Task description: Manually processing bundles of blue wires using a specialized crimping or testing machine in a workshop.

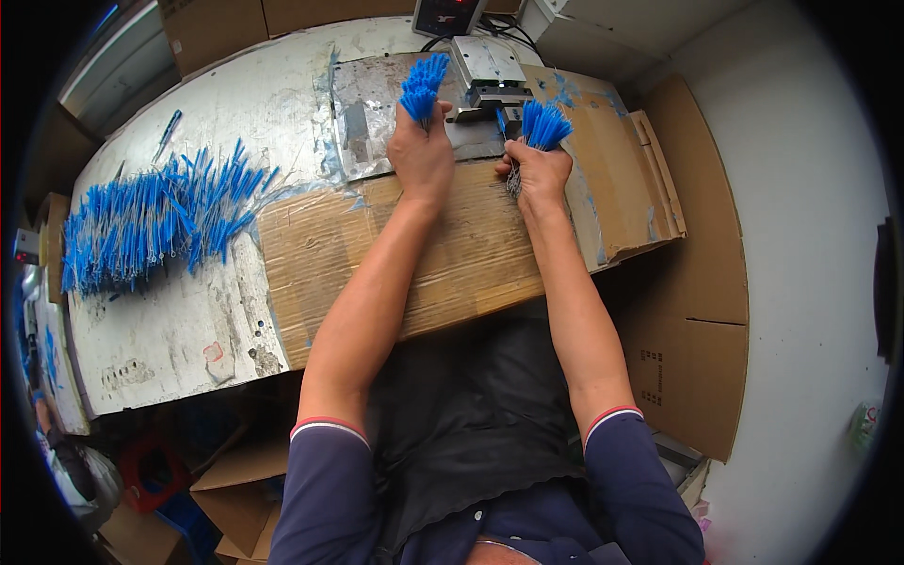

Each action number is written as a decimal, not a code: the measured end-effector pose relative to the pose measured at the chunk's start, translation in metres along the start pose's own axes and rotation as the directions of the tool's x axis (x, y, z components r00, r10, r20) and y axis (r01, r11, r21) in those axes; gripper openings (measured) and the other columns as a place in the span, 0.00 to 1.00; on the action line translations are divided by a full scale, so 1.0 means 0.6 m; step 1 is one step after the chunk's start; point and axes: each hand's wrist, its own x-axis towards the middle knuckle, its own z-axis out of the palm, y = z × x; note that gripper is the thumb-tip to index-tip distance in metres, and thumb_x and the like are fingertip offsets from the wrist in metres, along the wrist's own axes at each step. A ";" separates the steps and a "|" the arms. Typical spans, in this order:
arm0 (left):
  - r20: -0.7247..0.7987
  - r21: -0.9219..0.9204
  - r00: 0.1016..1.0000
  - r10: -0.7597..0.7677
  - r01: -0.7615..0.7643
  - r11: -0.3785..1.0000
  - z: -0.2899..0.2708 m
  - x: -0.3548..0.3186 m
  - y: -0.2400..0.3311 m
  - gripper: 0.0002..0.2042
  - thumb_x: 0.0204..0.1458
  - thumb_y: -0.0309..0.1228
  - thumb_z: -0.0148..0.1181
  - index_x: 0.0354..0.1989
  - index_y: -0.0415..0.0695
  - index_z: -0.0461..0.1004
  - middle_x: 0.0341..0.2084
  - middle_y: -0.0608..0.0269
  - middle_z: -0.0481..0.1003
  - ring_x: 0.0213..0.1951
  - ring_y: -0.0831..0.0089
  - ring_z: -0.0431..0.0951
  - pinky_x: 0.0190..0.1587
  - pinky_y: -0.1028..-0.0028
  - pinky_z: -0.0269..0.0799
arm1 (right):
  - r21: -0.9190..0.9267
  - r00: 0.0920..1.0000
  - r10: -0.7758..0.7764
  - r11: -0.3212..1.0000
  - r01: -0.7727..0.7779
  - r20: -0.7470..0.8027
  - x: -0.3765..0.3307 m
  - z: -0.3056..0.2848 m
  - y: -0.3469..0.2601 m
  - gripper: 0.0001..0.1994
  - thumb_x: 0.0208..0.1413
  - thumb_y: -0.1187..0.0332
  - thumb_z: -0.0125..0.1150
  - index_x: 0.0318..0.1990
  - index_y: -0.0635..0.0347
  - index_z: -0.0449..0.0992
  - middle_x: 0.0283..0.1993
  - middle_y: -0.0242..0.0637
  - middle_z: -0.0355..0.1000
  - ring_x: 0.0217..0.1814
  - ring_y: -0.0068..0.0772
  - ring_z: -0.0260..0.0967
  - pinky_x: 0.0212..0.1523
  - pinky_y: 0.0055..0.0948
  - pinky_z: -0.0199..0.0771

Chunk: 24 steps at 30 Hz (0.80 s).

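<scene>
My left hand (423,162) is closed around a bundle of thin blue-tipped wire brushes (423,87), their blue ends fanning out above the fist. To its right, my right hand (542,176) grips a second bundle of blue-tipped wire brushes (544,125), with bare wire ends hanging below the fingers. A single blue piece (501,120) stands beside the right hand, at the front of a small metal machine (488,64). On the left of the table lies a large pile of the same brushes (155,224).
Flattened cardboard (348,259) covers the table's front edge under my forearms. A pen (169,130) lies beyond the pile on the worn white tabletop (179,330). Behind the machine stands a box with a red display (447,16) and black cables. Tall cardboard (702,282) leans at the right wall.
</scene>
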 end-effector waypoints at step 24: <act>0.315 0.410 0.929 0.192 -0.316 0.856 -0.003 -0.005 -0.006 0.11 0.52 0.22 0.60 0.44 0.42 0.72 0.30 0.45 0.77 0.36 0.44 0.78 0.39 0.51 0.71 | 0.211 0.974 0.180 0.955 -0.207 0.137 -0.008 -0.022 -0.024 0.07 0.48 0.80 0.69 0.34 0.69 0.78 0.27 0.40 0.76 0.24 0.33 0.75 0.24 0.32 0.80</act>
